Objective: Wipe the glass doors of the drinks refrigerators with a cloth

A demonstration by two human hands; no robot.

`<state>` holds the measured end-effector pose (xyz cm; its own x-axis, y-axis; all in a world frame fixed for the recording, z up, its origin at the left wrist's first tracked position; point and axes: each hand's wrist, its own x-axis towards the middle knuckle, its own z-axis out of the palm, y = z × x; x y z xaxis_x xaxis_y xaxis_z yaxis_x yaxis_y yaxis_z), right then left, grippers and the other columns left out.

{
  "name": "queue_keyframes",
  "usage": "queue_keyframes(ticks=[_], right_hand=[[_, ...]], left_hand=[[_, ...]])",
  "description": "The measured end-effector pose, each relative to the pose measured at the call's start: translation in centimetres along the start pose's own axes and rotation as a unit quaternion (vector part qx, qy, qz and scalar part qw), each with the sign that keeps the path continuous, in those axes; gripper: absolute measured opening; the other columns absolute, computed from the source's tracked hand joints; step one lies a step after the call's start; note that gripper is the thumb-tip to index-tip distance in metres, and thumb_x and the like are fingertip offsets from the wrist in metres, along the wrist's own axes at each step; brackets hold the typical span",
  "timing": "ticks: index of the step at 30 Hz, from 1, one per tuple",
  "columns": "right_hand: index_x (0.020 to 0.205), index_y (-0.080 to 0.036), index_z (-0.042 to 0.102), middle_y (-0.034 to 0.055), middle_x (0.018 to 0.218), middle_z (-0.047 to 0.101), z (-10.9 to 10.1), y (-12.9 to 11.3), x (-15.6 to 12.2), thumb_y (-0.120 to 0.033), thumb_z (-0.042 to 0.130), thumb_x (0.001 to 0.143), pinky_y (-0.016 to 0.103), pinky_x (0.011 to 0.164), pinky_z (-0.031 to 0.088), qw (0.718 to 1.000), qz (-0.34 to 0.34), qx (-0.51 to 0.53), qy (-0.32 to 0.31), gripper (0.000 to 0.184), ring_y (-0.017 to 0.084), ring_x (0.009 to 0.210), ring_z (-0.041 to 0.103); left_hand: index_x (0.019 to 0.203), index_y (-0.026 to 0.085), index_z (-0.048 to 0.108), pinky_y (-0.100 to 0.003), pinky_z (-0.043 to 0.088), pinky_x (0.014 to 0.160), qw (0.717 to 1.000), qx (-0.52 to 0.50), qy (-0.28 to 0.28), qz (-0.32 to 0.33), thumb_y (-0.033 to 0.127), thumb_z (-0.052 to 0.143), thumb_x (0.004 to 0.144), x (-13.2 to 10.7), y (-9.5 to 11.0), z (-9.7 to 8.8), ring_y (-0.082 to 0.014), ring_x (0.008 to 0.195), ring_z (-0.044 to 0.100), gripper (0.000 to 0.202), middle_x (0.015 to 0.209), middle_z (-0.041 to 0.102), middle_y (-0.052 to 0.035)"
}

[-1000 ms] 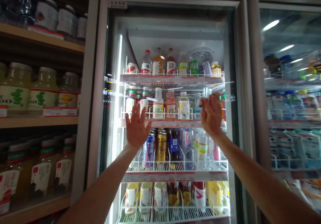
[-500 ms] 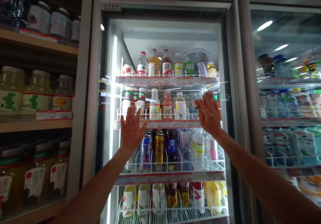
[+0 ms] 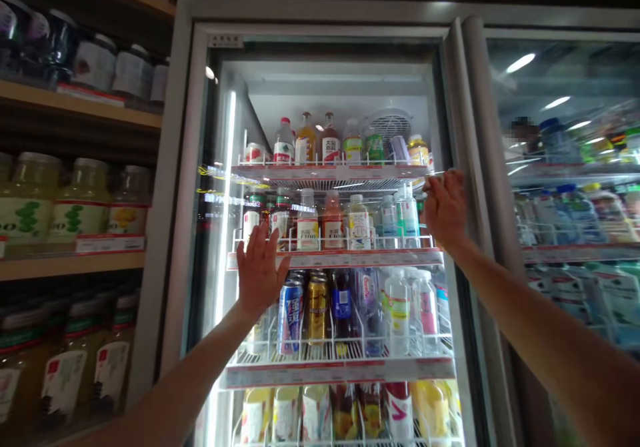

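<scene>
My left hand (image 3: 259,270) is open, its fingers spread and palm against the glass door (image 3: 330,50) of a drinks fridge, in front of the middle shelves. My right hand (image 3: 445,210) is at the right side of the same door, near its frame. Its fingers are closed over a small pale cloth (image 3: 431,181), mostly hidden by the hand and pressed to the glass. Behind the glass stand drink bottles, among them a tea bottle (image 3: 359,223), and a gold can (image 3: 318,307).
A metal door handle (image 3: 467,87) runs up the right frame. A second glass-door fridge (image 3: 575,257) with bottles stands to the right. On the left, wooden shelves (image 3: 75,267) hold rows of jars and juice bottles. Reflections show on the glass.
My right hand has moved right and slightly up across the glass with the cloth, uncovering bottles on the second shelf. My left hand stays at nearly the same place. The view has tilted up a little.
</scene>
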<state>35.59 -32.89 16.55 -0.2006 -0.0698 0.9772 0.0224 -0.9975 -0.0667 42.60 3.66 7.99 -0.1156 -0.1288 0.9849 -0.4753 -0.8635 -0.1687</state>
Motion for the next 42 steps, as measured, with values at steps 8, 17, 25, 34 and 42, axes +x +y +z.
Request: queue_keyframes(ticks=[8, 17, 25, 34, 42], right_hand=[[0.123, -0.022, 0.053, 0.0055, 0.141, 0.041, 1.9, -6.0, 1.7, -0.025, 0.036, 0.087, 0.044, 0.108, 0.032, 0.982, -0.17, 0.039, -0.073, 0.04, 0.022, 0.132, 0.036], [0.123, -0.014, 0.054, 0.0144, 0.137, 0.043, 2.6, -6.7, 2.9, -0.024, 0.034, 0.087, 0.046, 0.106, 0.033, 0.997, -0.075, 0.021, -0.029, 0.043, 0.027, 0.131, 0.036], [0.124, -0.015, 0.052, 0.011, 0.141, 0.04, 2.6, -8.6, 3.6, -0.023, 0.035, 0.086, 0.049, 0.108, 0.03, 0.994, -0.079, 0.043, -0.059, 0.043, 0.026, 0.134, 0.032], [0.125, -0.018, 0.052, 0.0071, 0.142, 0.04, 4.1, -14.6, 3.1, -0.023, 0.037, 0.086, 0.046, 0.11, 0.028, 0.978, -0.169, 0.076, -0.099, 0.042, 0.023, 0.133, 0.033], [0.123, -0.017, 0.052, 0.0091, 0.141, 0.04, 5.5, -19.1, 2.0, -0.021, 0.037, 0.085, 0.049, 0.11, 0.027, 0.982, -0.138, 0.099, -0.087, 0.041, 0.026, 0.135, 0.03]], left_hand=[[0.137, 0.013, 0.038, -0.05, 0.015, 0.112, 0.999, 0.0, -0.014, -0.03, 0.047, 0.03, 0.091, 6.7, -1.7, 0.3, -0.0284, 0.139, 0.022, 0.058, 0.147, 0.03, -0.0155], [0.139, 0.014, 0.035, -0.05, 0.014, 0.112, 1.0, 0.015, -0.009, -0.022, 0.049, 0.027, 0.091, 6.0, -3.2, 1.4, -0.0272, 0.14, 0.02, 0.06, 0.149, 0.027, -0.0139], [0.138, 0.013, 0.036, -0.047, 0.017, 0.112, 1.0, 0.004, -0.007, -0.014, 0.046, 0.027, 0.092, 6.2, -3.3, 1.0, -0.0255, 0.139, 0.023, 0.058, 0.147, 0.03, -0.0138], [0.138, 0.01, 0.035, -0.049, 0.02, 0.111, 0.999, 0.027, -0.03, -0.011, 0.048, 0.022, 0.092, 6.1, -4.6, -0.3, -0.026, 0.138, 0.024, 0.061, 0.147, 0.03, -0.0152], [0.139, 0.01, 0.032, -0.051, 0.02, 0.111, 0.996, 0.058, -0.061, -0.035, 0.048, 0.023, 0.093, 4.9, -7.5, -2.2, -0.0266, 0.138, 0.024, 0.061, 0.147, 0.03, -0.0147]])
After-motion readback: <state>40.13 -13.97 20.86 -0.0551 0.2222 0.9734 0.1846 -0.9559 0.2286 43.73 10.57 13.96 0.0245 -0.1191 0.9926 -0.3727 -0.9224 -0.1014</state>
